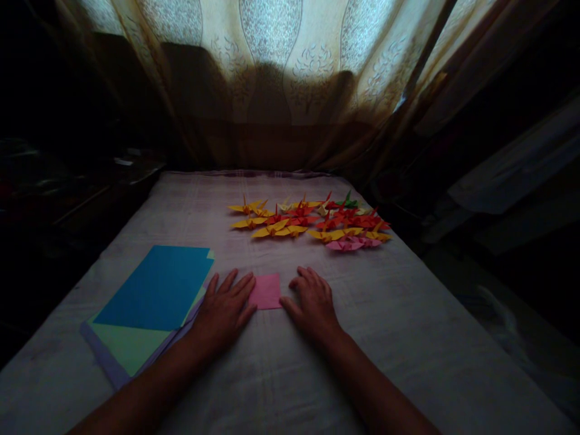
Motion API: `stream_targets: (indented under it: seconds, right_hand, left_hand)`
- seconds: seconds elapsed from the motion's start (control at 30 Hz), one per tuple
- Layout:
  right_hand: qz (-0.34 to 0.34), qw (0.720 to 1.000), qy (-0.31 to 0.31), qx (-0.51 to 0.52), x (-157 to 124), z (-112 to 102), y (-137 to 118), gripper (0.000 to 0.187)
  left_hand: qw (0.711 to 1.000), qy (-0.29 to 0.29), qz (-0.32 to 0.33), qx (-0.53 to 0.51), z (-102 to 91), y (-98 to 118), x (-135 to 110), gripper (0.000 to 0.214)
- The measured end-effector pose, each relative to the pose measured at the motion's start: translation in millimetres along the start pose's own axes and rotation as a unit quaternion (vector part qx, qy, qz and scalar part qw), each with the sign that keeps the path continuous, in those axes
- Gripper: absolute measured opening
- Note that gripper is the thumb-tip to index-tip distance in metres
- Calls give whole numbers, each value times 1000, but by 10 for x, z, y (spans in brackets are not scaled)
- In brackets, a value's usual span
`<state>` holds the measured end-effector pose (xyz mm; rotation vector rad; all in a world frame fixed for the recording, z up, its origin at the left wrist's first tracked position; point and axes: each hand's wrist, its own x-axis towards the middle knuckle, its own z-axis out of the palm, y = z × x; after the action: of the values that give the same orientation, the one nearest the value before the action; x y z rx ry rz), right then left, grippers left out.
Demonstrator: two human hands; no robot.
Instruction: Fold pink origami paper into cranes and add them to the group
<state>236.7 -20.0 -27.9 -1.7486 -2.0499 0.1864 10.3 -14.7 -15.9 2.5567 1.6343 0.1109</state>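
Note:
A small pink paper square (266,292) lies flat on the cloth-covered table (281,374). My left hand (227,308) rests palm down with its fingers spread, its fingertips on the left edge of the square. On the other side is my right hand (312,305), fingers slightly curled and apart, with the thumb tip touching the square's lower right corner. Neither hand grips anything. Beyond my hands stand several folded paper cranes, among them a yellow crane (272,229), a red crane (301,214) and a pink crane (347,243).
Left of my hands lies a stack of paper sheets, with a blue sheet (154,290) on top and a pale green sheet (127,347) and a purple sheet (102,356) below. Behind the table hangs a patterned curtain (272,90). Both sides of the room are dark.

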Motion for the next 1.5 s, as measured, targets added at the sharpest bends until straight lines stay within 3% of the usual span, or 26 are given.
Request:
stream_targets:
  seconds: [0.13,0.27,0.43,0.63,0.93,1.13,1.2,1.3,1.37,1.5]
  right_hand:
    - [-25,999,40,8,-23,49,27,19]
    - [-116,988,88,41,-49,20,-4,12]
    - [-203,977,48,50,-85,-72,-115,18]
    - [-209,976,48,48,-80,-74,-114,18]
    - [-190,976,90,49,-64,-29,-50,15]
    - [-194,959,188,90,-99,-72,-19,42]
    - [-207,953,210,75,-143,-133,-14,46]
    - [-240,952,188,30,-222,-226,4,31]
    - [-247,954,167,10,-268,-271,30,19]
    - [-234,964,125,-23,-339,-324,88,14]
  left_hand:
    - [1000,8,0,2,22,-8,-4,53]
    - [997,71,10,-7,83,-25,-29,50]
    - [988,151,16,-20,165,-67,-50,53]
    - [984,170,-6,-51,227,-119,-29,57]
    - [942,263,63,-197,22,-16,-31,17]
    - [922,325,109,-178,50,158,-120,21]
    - [925,318,135,-156,45,212,-129,19]
    - [936,275,170,-140,32,255,-125,21]
    - [947,225,192,-125,30,244,-116,26]
    - [975,97,186,-70,23,150,-110,43]
